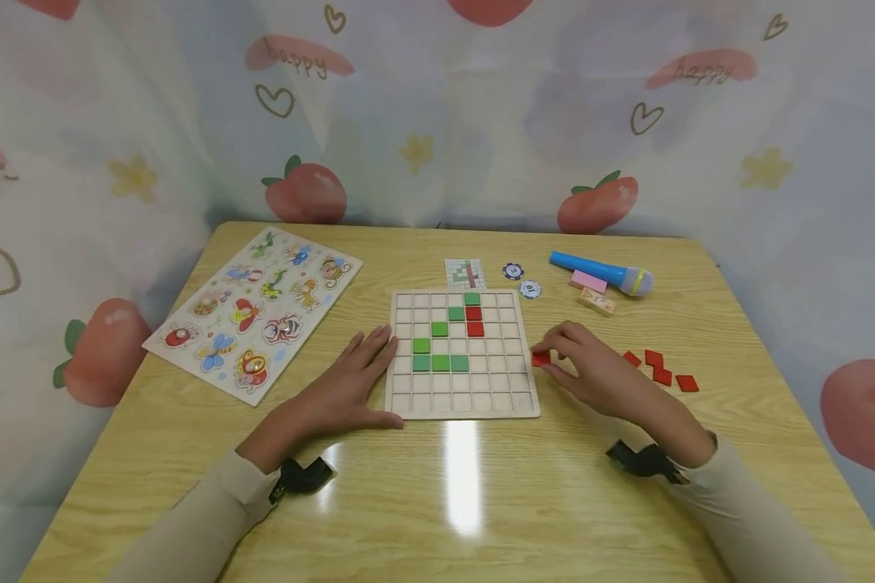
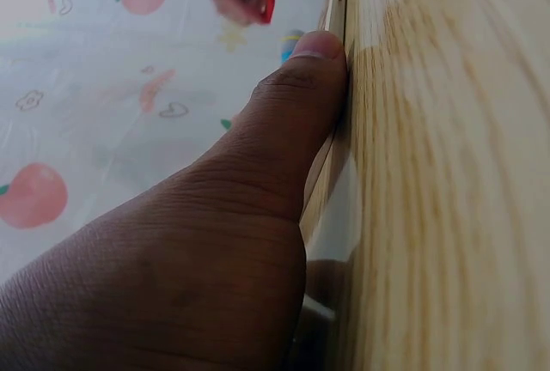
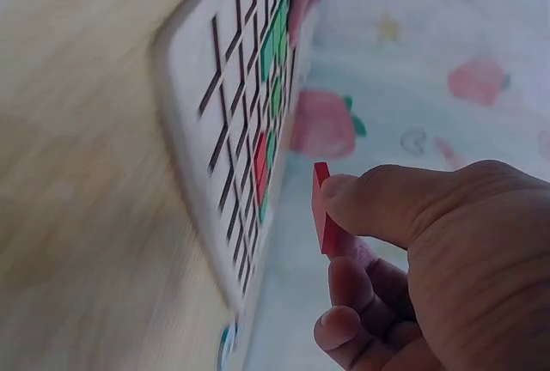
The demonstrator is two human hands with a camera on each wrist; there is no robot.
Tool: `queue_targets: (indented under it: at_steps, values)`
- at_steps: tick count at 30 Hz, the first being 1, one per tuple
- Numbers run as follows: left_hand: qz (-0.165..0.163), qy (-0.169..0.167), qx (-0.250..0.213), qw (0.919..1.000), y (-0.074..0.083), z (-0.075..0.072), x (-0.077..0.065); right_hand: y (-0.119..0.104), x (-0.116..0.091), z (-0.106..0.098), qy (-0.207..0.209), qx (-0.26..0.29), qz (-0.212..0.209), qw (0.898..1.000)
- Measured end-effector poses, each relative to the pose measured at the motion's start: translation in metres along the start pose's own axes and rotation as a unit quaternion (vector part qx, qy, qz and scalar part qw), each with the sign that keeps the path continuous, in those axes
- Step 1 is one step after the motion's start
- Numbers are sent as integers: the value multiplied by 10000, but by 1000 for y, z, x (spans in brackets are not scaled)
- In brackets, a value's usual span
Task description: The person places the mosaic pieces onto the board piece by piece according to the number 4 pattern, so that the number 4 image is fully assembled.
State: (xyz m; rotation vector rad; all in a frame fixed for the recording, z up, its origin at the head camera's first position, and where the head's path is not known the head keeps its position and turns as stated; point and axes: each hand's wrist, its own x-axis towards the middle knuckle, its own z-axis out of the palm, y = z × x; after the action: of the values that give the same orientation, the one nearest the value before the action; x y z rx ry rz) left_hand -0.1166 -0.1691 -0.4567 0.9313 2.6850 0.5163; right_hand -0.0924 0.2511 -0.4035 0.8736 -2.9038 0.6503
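A square wooden grid board (image 1: 406, 402) lies on the table, with several green tiles (image 1: 441, 363) and two red tiles (image 1: 474, 321) set in its cells. My right hand (image 1: 591, 368) pinches a red square tile (image 3: 322, 208) between thumb and fingers, just off the board's right edge; the right wrist view shows the tile held apart from the board. At the board's left side my left hand (image 1: 343, 389) rests with its fingers spread, fingertips along the edge and thumb by the lower left corner.
Several loose red tiles (image 1: 662, 376) lie right of my right hand. Behind the board are a small pattern card (image 1: 466, 274), two poker chips (image 1: 530, 289), a blue toy microphone (image 1: 598, 270), a pink block (image 1: 587, 281) and a patterned block (image 1: 597, 301). An insect puzzle board (image 1: 219, 316) lies left.
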Motion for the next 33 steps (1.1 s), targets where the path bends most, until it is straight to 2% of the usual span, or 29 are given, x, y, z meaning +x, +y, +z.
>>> queue_targets:
  at_steps: [5,10,18,22,33]
  values:
    - [85,10,37,10000,2,-1,4,-13,49,14,-639,444,68,9969]
    - [179,24,11,9998,4,-2,6,-15,74,31,-974,673,5,9930]
    - [212,38,86,9997,5,-4,7,-15,84,44,-905,692,-14,9935]
    - [150,27,61,9999,5,-6,5,-15,86,46,-866,647,-160,9940]
    - [70,73,-11,9999,4,-4,1,-13,89,47,-1125,574,-89,9920]
